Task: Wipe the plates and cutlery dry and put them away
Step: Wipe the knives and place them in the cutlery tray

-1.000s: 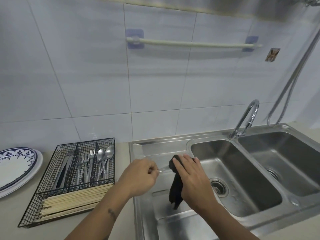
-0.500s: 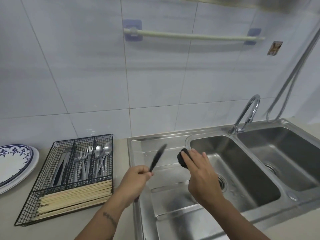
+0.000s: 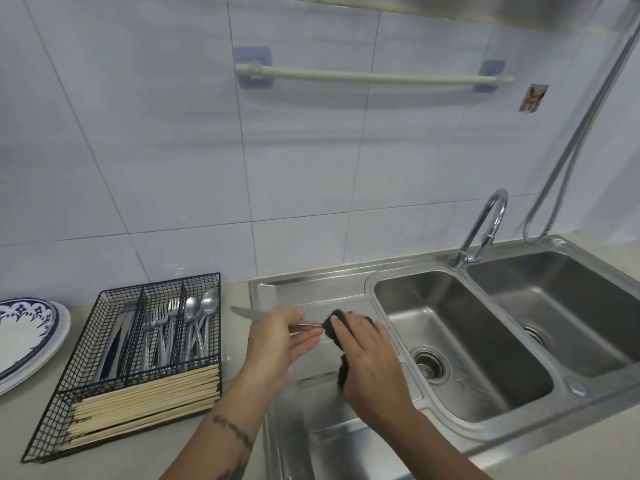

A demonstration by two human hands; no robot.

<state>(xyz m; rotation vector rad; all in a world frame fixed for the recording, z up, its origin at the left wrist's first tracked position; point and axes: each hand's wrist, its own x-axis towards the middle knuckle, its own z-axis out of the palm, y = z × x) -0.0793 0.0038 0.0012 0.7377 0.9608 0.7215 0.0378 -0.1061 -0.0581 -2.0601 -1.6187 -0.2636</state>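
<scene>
While the black wire-mesh cutlery tray (image 3: 114, 372) is waiting leftward, the left hand (image 3: 277, 341) is pinching a slim steel table knife (image 3: 246, 314) lying crosswise, blade pointing left, and the right hand (image 3: 367, 355) is clutching a dark cloth (image 3: 337, 332) round its handle end

Head-worn view, down onto sink (image 3: 460, 344)

Knife (image 3: 246, 313) now level, handle back in cloth (image 3: 335, 330)

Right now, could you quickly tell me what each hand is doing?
Left hand: closed, pinching the knife by its middle, blade pointing left.
Right hand: closed on the black cloth, wrapped round the knife's handle end.
</scene>
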